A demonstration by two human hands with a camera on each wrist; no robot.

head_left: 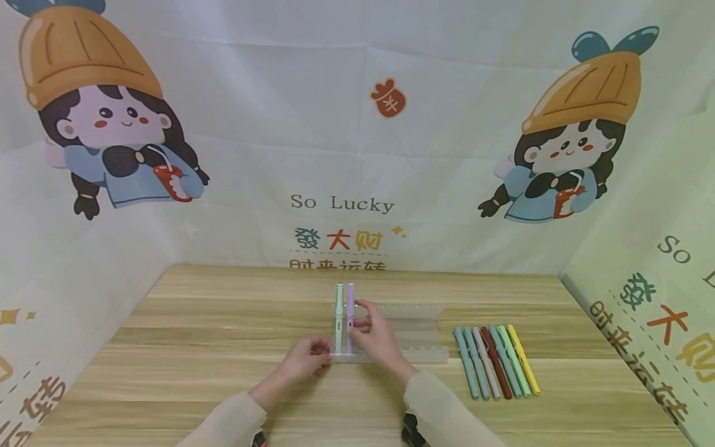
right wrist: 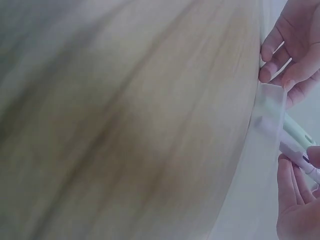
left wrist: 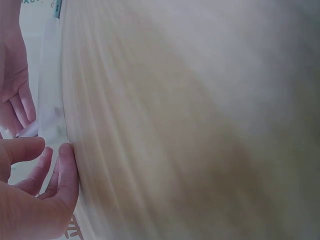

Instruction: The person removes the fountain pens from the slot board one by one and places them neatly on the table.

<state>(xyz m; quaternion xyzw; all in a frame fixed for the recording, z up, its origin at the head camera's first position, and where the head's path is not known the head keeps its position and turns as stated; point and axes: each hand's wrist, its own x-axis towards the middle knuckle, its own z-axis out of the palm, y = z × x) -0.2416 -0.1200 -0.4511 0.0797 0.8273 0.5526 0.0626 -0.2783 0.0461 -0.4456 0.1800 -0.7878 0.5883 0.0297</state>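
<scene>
A clear plastic pen rack (head_left: 424,356) with notched edges lies on the table. At its left end a pale green pen (head_left: 339,316) rests across it, with a purple pen (head_left: 350,295) just to its right. My right hand (head_left: 380,338) holds the purple pen between thumb and fingers; in the right wrist view the purple pen (right wrist: 295,152) has its lower end in the rack's front strip. My left hand (head_left: 306,359) is at the rack's front left corner, its thumb and fingertips on either side of the end, as the left hand (right wrist: 300,50) also shows there.
Right of the rack, several pens lie side by side on the wooden table (head_left: 223,323): blue-green ones, a pinkish one, a dark red pen (head_left: 496,363), a light green one and a yellow pen (head_left: 524,360). A printed cloth (head_left: 268,124) closes off the back and sides.
</scene>
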